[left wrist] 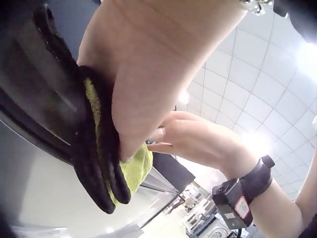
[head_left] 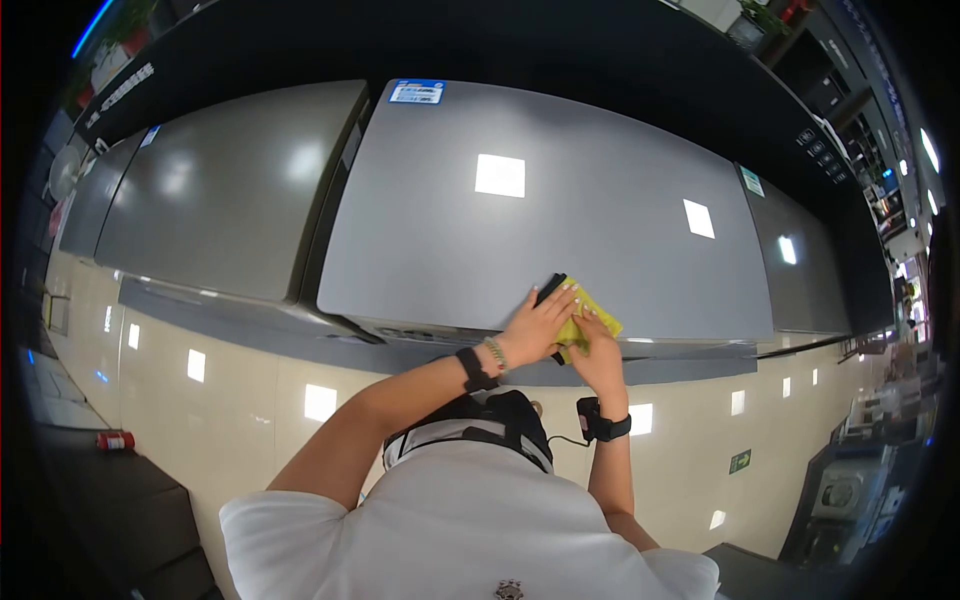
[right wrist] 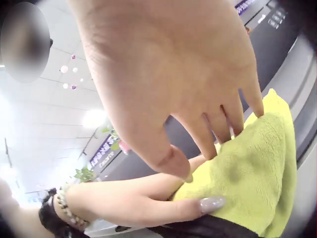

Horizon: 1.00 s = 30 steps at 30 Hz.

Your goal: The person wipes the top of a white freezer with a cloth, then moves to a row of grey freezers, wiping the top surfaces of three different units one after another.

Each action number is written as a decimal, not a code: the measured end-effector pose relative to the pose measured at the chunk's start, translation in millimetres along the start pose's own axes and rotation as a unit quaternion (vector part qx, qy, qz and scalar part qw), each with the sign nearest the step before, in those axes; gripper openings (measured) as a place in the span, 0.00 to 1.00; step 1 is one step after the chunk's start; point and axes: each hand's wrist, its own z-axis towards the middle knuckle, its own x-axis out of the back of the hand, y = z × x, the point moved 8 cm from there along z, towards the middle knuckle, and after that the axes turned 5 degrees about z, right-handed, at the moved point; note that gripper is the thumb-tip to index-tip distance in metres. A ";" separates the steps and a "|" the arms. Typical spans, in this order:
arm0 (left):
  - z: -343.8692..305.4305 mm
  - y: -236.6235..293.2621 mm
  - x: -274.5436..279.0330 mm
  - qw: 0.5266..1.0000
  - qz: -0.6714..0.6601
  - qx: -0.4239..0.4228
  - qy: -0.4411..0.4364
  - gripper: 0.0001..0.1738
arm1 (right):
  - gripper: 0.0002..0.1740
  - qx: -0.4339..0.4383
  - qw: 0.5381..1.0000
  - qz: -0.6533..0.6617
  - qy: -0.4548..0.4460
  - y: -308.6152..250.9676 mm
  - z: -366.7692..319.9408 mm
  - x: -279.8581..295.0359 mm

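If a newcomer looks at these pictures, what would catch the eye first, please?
Probably the bright yellow-green cloth, under the left hand and right hand near the grey panel's lower edge. Then two white square reflections on the panel, one near its upper middle, one toward the right. A blue-and-white label marks its upper-left corner.

The left hand (left wrist: 133, 89) contacts a folded yellow-green cloth (left wrist: 137, 172) with black edges. Adjacent: the right hand (left wrist: 188, 135), wrist-mounted black device (left wrist: 234, 201) fitted.
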 end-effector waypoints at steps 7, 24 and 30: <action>-99.2 -61.7 37.5 0.992 0.019 0.128 0.000 0.47 | 0.38 0.162 0.960 -0.048 -0.225 -82.5 16.2 -88.2; 44.5 -215.8 1.2 0.942 0.207 0.235 -0.119 0.46 | 0.35 0.044 0.962 -0.185 -0.194 -50.3 188.5 -121.1; 84.8 -214.1 4.1 0.975 0.034 0.187 -0.113 0.50 | 0.33 0.024 0.987 -0.105 -0.115 -10.7 200.7 -96.5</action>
